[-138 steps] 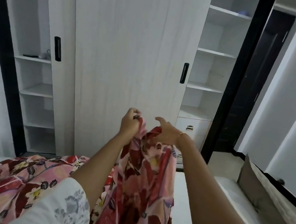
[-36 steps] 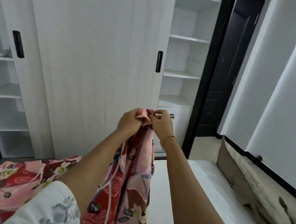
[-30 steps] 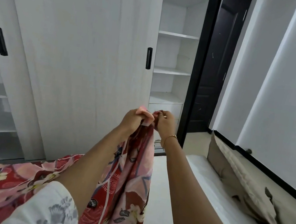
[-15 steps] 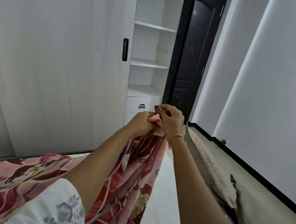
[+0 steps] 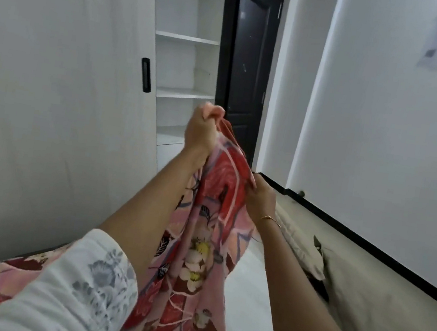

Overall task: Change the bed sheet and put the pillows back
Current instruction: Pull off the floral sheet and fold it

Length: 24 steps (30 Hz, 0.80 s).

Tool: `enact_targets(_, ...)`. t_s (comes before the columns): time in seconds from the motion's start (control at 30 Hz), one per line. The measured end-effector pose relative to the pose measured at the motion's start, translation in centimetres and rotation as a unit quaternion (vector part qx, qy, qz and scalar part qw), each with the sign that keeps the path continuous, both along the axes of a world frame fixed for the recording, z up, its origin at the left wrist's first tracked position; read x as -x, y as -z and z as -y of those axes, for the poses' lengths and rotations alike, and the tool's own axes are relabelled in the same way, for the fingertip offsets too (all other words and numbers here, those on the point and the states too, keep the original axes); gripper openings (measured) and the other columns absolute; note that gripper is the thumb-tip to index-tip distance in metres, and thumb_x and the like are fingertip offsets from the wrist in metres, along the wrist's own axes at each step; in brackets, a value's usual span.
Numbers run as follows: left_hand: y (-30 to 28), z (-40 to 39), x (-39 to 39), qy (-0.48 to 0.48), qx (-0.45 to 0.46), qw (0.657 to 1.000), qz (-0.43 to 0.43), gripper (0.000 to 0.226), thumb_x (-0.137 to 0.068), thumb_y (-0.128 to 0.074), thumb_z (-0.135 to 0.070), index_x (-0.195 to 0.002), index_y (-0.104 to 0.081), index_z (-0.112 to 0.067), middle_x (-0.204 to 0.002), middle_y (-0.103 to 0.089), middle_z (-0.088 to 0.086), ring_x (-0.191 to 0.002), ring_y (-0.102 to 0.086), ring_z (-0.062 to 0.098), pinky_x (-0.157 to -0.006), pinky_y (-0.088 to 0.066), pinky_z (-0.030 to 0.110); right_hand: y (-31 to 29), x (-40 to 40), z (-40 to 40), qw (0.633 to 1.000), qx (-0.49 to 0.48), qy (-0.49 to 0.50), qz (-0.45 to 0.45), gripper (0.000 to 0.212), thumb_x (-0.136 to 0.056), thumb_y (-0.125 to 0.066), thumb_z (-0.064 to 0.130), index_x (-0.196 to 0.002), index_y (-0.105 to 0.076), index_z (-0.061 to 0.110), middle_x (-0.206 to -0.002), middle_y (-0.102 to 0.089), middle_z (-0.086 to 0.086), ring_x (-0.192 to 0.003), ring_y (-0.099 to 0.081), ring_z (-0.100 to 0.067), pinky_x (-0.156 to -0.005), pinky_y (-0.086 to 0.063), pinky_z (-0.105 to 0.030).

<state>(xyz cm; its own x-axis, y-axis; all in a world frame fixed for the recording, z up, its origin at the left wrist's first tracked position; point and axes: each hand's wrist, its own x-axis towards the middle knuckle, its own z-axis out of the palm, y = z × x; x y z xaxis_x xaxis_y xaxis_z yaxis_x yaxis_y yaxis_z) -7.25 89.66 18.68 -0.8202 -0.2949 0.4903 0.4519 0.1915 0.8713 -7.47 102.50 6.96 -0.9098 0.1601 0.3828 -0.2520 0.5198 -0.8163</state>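
A red and pink floral bed sheet (image 5: 209,237) hangs bunched in front of me, the rest of it heaped at the lower left. My left hand (image 5: 202,131) grips its top corner, raised high. Lower and to the right, my right hand (image 5: 260,197) pinches the sheet's edge. The bare white mattress (image 5: 253,306) lies under the cloth. Two beige pillows (image 5: 375,324) lie along the mattress's right side, next to the wall.
A pale wardrobe (image 5: 65,100) with a black handle fills the left. Open white shelves (image 5: 184,66) stand beside it, then a dark door (image 5: 248,70). A white wall with a black skirting strip (image 5: 370,239) runs along the right.
My view has swung right, toward the door and wall. My hands, held together at the sheet's corner, have parted: the left rose, the right slid down along the edge.
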Motion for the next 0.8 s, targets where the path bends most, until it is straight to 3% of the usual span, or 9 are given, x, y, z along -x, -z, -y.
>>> enact_targets(0.13, -1.7, 1.1, 0.4, -0.003, -0.050, 0.998, -0.036, 0.014, -0.095, -0.040, -0.010, -0.085, -0.047, -0.017, -0.075, -0.048, -0.007, -0.070, -0.050, 0.005, -0.069, -0.044, 0.025, 2.0, -2.0, -2.9, 0.987, -0.018, 0.065, 0.147, 0.026, -0.093, -0.042, 0.007, -0.105, -0.065, 0.004, -0.097, -0.064, -0.014, -0.088, -0.057, -0.027, -0.072, -0.041, -0.030)
enact_targets(0.23, -0.1, 1.4, 0.4, -0.050, 0.247, 0.968, 0.010, 0.025, -0.088, -0.056, -0.016, -0.108, -0.042, -0.013, -0.098, -0.040, -0.002, -0.078, -0.045, 0.011, -0.071, -0.042, 0.030, 1.6, -3.1, -3.3, 0.980, -0.019, 0.063, 0.187, 0.027, -0.097, -0.034, 0.006, -0.107, -0.059, 0.001, -0.100, -0.060, -0.017, -0.096, -0.056, -0.030, -0.079, -0.043, -0.033)
enact_targets(0.33, 2.8, 1.2, 0.4, -0.005, 0.431, 0.899, 0.084, 0.037, -0.082, -0.066, -0.028, -0.110, -0.046, -0.016, -0.106, -0.041, 0.002, -0.086, -0.051, 0.019, -0.071, -0.042, 0.030, 0.1, -3.3, -2.4, 0.984, 0.067, 0.006, 0.162, 0.018, -0.094, -0.041, 0.008, -0.109, -0.048, 0.012, -0.081, -0.055, -0.007, -0.065, -0.052, -0.018, -0.060, -0.049, -0.037)
enact_targets(0.47, 5.9, 0.8, -0.7, 0.197, 0.343, 0.914, 0.091, 0.005, -0.093, -0.055, -0.016, -0.088, -0.056, -0.017, -0.083, -0.060, 0.003, -0.078, -0.058, 0.017, -0.071, -0.047, 0.027, -3.0, -3.7, -0.2, 0.989, 0.046, -0.094, 0.107, 0.071, -0.086, -0.064, 0.011, -0.142, -0.023, 0.026, -0.073, -0.051, 0.004, -0.051, -0.045, 0.000, -0.043, -0.037, -0.012)
enact_targets(0.53, 6.5, 0.8, -1.5, 0.225, 0.291, 0.927, 0.070, 0.005, -0.093, -0.053, -0.012, -0.091, -0.058, -0.013, -0.081, -0.061, 0.001, -0.075, -0.058, 0.012, -0.066, -0.045, 0.018, -3.7, -3.5, 1.2, 0.986, -0.059, -0.115, 0.106, 0.060, -0.086, -0.063, 0.011, -0.138, -0.035, 0.020, -0.088, -0.057, 0.002, -0.067, -0.054, -0.004, -0.056, -0.043, -0.011)
enact_targets(0.6, 6.9, 1.2, -1.8, 0.213, 0.281, 0.934, 0.058, 0.003, -0.090, -0.058, -0.014, -0.093, -0.059, -0.012, -0.081, -0.060, 0.000, -0.077, -0.059, 0.012, -0.064, -0.043, 0.014, -3.4, -3.3, 2.0, 0.981, -0.139, -0.072, 0.116, 0.023, -0.088, -0.060, 0.017, -0.110, -0.057, 0.014, -0.089, -0.056, 0.001, -0.078, -0.053, -0.011, -0.069, -0.044, -0.021)
enact_targets(0.63, 7.0, 1.8, -1.9, 0.211, 0.288, 0.932, 0.063, 0.008, -0.088, -0.062, -0.015, -0.094, -0.058, -0.013, -0.082, -0.059, 0.000, -0.077, -0.058, 0.012, -0.064, -0.043, 0.015, -3.1, -3.4, 2.2, 0.983, -0.127, -0.047, 0.121, 0.006, -0.091, -0.057, 0.019, -0.092, -0.059, 0.014, -0.082, -0.055, 0.000, -0.074, -0.052, -0.013, -0.069, -0.045, -0.024)
enact_targets(0.7, 7.4, 3.1, -1.8, 0.219, 0.331, 0.915, 0.078, 0.022, -0.082, -0.066, -0.014, -0.098, -0.052, -0.017, -0.088, -0.055, 0.000, -0.079, -0.055, 0.013, -0.066, -0.045, 0.018, -2.5, -3.7, 2.2, 0.991, -0.041, -0.002, 0.131, 0.023, -0.096, -0.048, 0.018, -0.075, -0.055, 0.012, -0.071, -0.049, 0.002, -0.060, -0.046, -0.010, -0.053, -0.042, -0.017)
enact_targets(0.8, 8.2, 4.8, -1.6, 0.196, 0.362, 0.910, 0.044, 0.025, -0.079, -0.063, -0.002, -0.094, -0.050, -0.017, -0.091, -0.055, 0.003, -0.083, -0.055, 0.018, -0.071, -0.047, 0.022, -2.7, -4.9, 2.8, 0.987, 0.021, -0.071, 0.143, 0.011, -0.096, -0.046, 0.012, -0.088, -0.053, 0.010, -0.072, -0.049, 0.004, -0.054, -0.049, -0.007, -0.042, -0.044, -0.012)
